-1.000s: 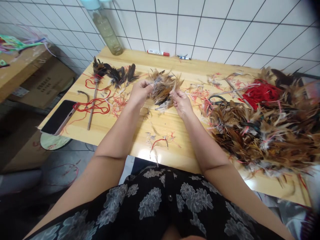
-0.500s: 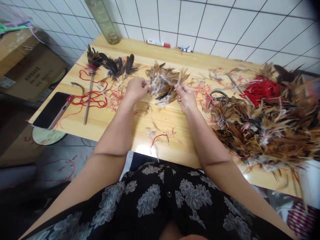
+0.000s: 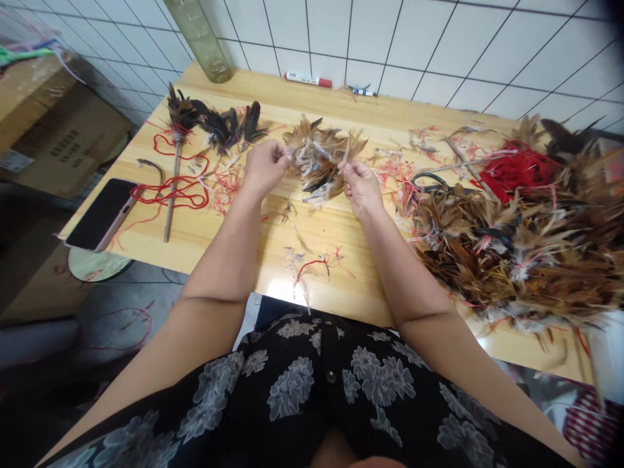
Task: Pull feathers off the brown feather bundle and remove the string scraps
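A loose pile of brown, black and pale feathers (image 3: 314, 156) lies on the wooden table between my hands. At its left edge, my left hand (image 3: 266, 166) is closed in a pinch; what its fingertips hold, if anything, is too small to make out. On the right side of the pile, my right hand (image 3: 361, 187) pinches a light brown feather (image 3: 351, 147) that points up and away from me. Left of my left hand, dark feathers (image 3: 229, 127) lie beside a thin stick (image 3: 172, 192) with a tuft of dark feathers at its far end and red cord (image 3: 195, 195) around it.
A phone (image 3: 100, 214) rests near the left edge. Along the back stand a bottle (image 3: 212, 55) and, lying flat, a red marker (image 3: 308, 80). To the right, red string (image 3: 517, 172) sits behind a large heap of brown feathers (image 3: 507, 253). Red thread scraps (image 3: 319, 262) lie in front.
Both hands hold almost the same place, still pinched at the feather pile. The left fingertips have shifted very slightly, and the whole view has tilted a little.
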The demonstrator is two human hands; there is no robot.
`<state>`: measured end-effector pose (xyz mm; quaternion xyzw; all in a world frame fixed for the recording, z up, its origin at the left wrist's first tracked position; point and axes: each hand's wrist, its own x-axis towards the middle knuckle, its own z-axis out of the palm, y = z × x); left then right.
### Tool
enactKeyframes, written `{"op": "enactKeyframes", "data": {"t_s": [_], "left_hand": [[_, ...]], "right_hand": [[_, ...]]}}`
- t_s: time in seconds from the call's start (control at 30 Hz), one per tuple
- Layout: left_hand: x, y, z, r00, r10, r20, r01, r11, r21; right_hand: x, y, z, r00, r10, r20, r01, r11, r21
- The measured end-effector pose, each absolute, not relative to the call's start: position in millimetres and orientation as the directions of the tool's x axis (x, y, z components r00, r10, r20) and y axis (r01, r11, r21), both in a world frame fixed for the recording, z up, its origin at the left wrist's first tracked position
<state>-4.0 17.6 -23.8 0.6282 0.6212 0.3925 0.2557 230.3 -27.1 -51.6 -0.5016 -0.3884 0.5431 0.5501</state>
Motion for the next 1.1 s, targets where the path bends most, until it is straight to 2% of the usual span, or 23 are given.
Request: {"op": "enactKeyframes", "data": {"t_s": [0.07,0.13,0.3,0.5,0.8,0.97,1.1], "left_hand": [[0,20,-28,-0.051,0.983,0.178,0.375,-0.146,0.916],[8,18,-29,0.013,0.989,0.150,0.195,-0.150,0.969],[32,1,-26,0.159,0.984,0.077,-0.031,-0.073,0.997],[49,-15,-30,0.247,0.963,0.106,-0.032,-0.101,0.994],[57,-20,-26,0.157,0.983,0.094,-0.021,-0.092,0.996],[57,-19,-28,0.141,0.987,0.084,-0.025,-0.081,0.996],[53,-18,-29,0.192,0.979,0.073,-0.041,-0.066,0.997]], "right_hand": [[228,-29,-50,0.106,0.990,-0.094,-0.202,-0.071,-0.977],[226,-31,-49,0.105,0.991,-0.077,-0.201,-0.055,-0.978],[222,-32,-52,0.107,0.994,-0.033,-0.169,-0.015,-0.986],[218,-29,-62,0.110,0.994,-0.011,-0.130,0.003,-0.991],[210,-39,-42,0.126,0.983,-0.131,-0.157,-0.110,-0.981],[209,-39,-40,0.104,0.989,-0.104,-0.131,-0.090,-0.987],[210,-38,-42,0.079,0.994,-0.073,-0.117,-0.064,-0.991]]}}
